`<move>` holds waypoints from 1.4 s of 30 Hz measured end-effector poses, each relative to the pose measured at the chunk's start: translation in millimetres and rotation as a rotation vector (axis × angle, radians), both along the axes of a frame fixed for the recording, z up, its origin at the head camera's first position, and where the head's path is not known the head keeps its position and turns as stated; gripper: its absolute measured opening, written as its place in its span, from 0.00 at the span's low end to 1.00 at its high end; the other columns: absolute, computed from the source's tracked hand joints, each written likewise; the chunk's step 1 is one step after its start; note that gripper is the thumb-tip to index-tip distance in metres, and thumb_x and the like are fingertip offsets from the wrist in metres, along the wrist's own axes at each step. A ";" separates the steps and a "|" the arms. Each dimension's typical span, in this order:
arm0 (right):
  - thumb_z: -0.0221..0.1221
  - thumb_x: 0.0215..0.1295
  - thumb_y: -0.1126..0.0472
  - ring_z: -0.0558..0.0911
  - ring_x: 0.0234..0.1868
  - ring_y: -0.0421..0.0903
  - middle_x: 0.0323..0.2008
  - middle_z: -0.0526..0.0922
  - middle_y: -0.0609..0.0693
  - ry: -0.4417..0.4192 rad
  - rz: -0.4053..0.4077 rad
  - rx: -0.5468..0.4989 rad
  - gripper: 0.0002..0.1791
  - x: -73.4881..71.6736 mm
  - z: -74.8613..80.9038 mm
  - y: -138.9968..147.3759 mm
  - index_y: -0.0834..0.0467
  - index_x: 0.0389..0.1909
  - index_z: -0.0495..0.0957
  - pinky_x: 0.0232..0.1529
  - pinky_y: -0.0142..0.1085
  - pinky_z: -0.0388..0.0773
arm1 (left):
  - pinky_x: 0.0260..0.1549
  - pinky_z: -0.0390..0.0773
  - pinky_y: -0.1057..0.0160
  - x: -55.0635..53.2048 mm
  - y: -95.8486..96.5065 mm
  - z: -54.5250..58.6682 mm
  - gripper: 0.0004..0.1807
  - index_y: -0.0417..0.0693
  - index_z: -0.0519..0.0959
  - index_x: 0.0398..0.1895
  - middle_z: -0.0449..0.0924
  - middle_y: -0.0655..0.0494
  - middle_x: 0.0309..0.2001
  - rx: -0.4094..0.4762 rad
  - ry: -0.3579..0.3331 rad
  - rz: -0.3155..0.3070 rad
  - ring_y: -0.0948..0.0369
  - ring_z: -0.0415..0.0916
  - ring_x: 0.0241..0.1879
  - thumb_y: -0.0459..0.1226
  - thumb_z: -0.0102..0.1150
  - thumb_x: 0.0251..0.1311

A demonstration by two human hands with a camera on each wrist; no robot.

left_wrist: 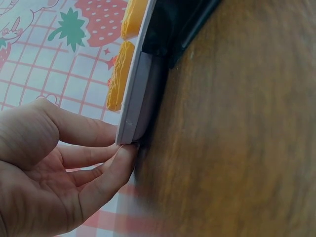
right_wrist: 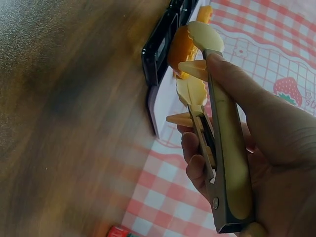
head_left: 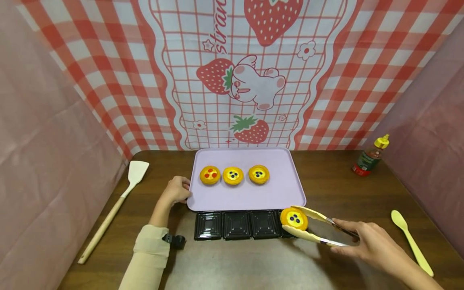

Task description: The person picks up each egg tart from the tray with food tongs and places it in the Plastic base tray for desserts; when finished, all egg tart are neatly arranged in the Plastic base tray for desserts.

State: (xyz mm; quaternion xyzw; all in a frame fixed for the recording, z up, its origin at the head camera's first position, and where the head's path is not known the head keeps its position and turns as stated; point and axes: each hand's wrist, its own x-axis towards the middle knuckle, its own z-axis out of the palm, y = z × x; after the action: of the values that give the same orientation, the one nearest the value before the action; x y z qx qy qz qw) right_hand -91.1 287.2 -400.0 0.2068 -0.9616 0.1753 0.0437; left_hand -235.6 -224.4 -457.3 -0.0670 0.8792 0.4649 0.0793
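My left hand [head_left: 177, 190] pinches the left edge of a lilac tray [head_left: 217, 199], thumb and fingertips on its rim in the left wrist view. On the tray sit a tart with red dots [head_left: 210, 175] and two tarts with blue dots, a middle one [head_left: 233, 176] and a right one [head_left: 259, 174]. My right hand [head_left: 373, 245] grips cream-tipped tongs [head_left: 335, 243]. Between the tong tips is another blue-dotted tart [head_left: 294, 218], overlapping the rightmost compartment of a black compartment tray [head_left: 236, 225] along the lilac tray's front edge.
A white spatula [head_left: 123, 194] with a wooden handle lies at the left. To the right are a yellow spoon [head_left: 412, 241] and, farther back, a squeeze bottle [head_left: 370, 157] with a yellow cap. A strawberry-print cloth [head_left: 250, 96] hangs behind the wooden table [head_left: 326, 177].
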 end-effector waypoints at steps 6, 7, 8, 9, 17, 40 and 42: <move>0.76 0.40 0.39 0.83 0.36 0.42 0.43 0.87 0.54 -0.002 0.001 0.020 0.39 -0.3 -3.8 0.0 0.60 0.50 0.84 0.28 0.36 0.80 | 0.20 0.86 0.58 0.3 -0.1 0.3 0.21 0.25 0.76 0.46 0.75 0.41 0.34 0.008 0.000 0.001 0.54 0.76 0.28 0.19 0.60 0.44; 0.76 0.40 0.39 0.83 0.36 0.42 0.43 0.87 0.55 -0.003 0.001 0.020 0.39 -0.3 -4.3 0.1 0.61 0.50 0.84 0.28 0.36 0.80 | 0.20 0.86 0.58 0.3 0.0 0.4 0.21 0.25 0.76 0.46 0.75 0.41 0.34 0.010 0.000 0.002 0.54 0.76 0.28 0.19 0.60 0.44; 0.76 0.40 0.39 0.83 0.36 0.42 0.43 0.87 0.55 -0.002 0.001 0.020 0.39 -0.4 -4.7 0.1 0.61 0.50 0.84 0.28 0.36 0.80 | 0.20 0.86 0.58 0.2 0.1 0.5 0.21 0.25 0.76 0.46 0.75 0.41 0.34 0.014 0.000 0.004 0.54 0.76 0.28 0.19 0.60 0.43; 0.76 0.40 0.39 0.83 0.36 0.42 0.43 0.87 0.55 0.000 0.002 0.021 0.39 -0.4 -5.1 0.1 0.61 0.50 0.84 0.28 0.36 0.80 | 0.20 0.86 0.58 0.1 0.2 0.6 0.21 0.25 0.76 0.46 0.75 0.41 0.34 0.017 0.001 0.005 0.54 0.76 0.28 0.19 0.60 0.43; 0.77 0.39 0.39 0.83 0.36 0.46 0.42 0.87 0.56 -0.020 -0.025 0.008 0.41 -0.4 -6.2 -0.5 0.62 0.52 0.84 0.28 0.37 0.80 | 0.20 0.86 0.58 -0.1 -0.8 -0.3 0.21 0.25 0.75 0.46 0.75 0.41 0.34 0.013 0.003 0.002 0.54 0.76 0.29 0.19 0.61 0.43; 0.78 0.31 0.35 0.75 0.30 0.42 0.32 0.82 0.48 -0.016 -0.078 -0.013 0.53 -5.5 9.5 -8.0 0.62 0.60 0.78 0.22 0.33 0.70 | 0.21 0.86 0.58 1.9 -1.2 -1.1 0.21 0.26 0.75 0.48 0.74 0.42 0.35 0.006 -0.013 0.006 0.53 0.75 0.30 0.20 0.62 0.46; 0.78 0.31 0.35 0.75 0.30 0.41 0.33 0.82 0.50 0.004 -0.071 -0.015 0.53 -9.8 14.9 -9.7 0.62 0.60 0.78 0.22 0.33 0.70 | 0.20 0.86 0.58 1.7 -0.5 -1.2 0.21 0.26 0.75 0.48 0.74 0.42 0.35 0.012 -0.010 0.006 0.54 0.75 0.29 0.20 0.61 0.46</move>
State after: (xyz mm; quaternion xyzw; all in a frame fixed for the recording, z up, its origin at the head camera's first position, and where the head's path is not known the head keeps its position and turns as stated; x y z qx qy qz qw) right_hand -100.8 277.5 -385.1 0.1725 -0.9669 0.1803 0.0532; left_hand -233.9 -224.9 -458.5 -0.0713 0.8759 0.4700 0.0826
